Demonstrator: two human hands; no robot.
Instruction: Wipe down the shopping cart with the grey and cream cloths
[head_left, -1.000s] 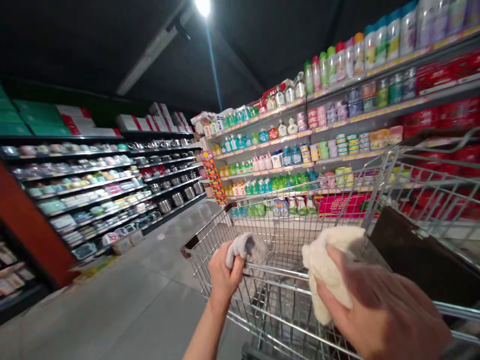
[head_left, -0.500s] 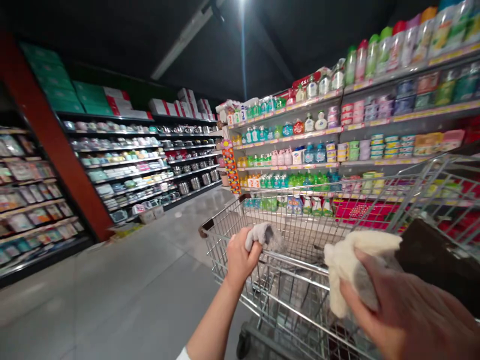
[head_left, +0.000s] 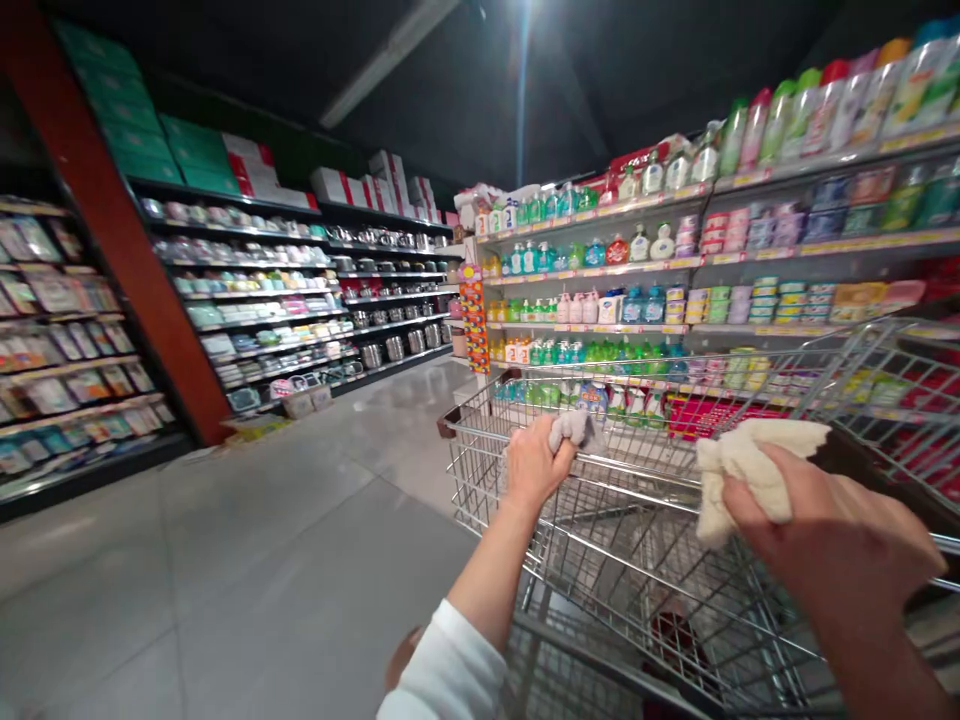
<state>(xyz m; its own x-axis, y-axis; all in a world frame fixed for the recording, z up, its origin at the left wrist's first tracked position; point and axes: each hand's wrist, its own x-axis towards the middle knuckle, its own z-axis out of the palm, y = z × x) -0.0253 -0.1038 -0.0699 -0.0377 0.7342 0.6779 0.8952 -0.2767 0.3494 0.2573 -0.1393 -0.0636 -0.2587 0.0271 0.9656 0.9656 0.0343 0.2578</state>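
Observation:
A metal wire shopping cart [head_left: 637,560] stands in front of me, its long top rail running from the far left corner toward my right side. My left hand [head_left: 534,462] is closed round a bunched grey cloth [head_left: 568,429] at that rail, fingers over the bar. Farther right and nearer to me, my right hand [head_left: 825,505] grips a folded cream cloth [head_left: 742,465], which hangs over the same rail. Its fingertips are partly hidden by the cloth and the back of the hand.
Shelves of bottles and tubs [head_left: 600,310] rise behind the cart. Farther left stand shelves with pots and bowls [head_left: 262,280], a reddish-brown post [head_left: 135,240] and a shelf of packaged goods [head_left: 67,340]. Grey tiled floor [head_left: 262,570] lies left of the cart.
The view has shifted, so the cart and both hands sit farther right and somewhat higher in the picture. More of my left sleeve shows. Both hands keep their cloths.

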